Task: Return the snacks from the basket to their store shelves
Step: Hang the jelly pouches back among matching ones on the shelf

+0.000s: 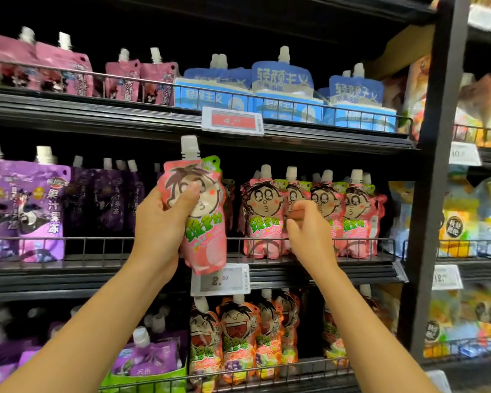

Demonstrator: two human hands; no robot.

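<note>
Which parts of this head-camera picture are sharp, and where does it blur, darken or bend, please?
Head view: the pink pouch in the left hand and the matching pink row are fairly sharp; the right-hand shelves smear into blur; shelf backs and the top go near black; the black upright post leans from wide-angle distortion.

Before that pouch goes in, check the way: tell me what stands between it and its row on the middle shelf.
The wire rail along the shelf front crosses low in front of the gap; the pink pouch in the left hand must go over it. The right hand sits at the matching pouches, beside the gap. Nothing else visible blocks it.
</note>
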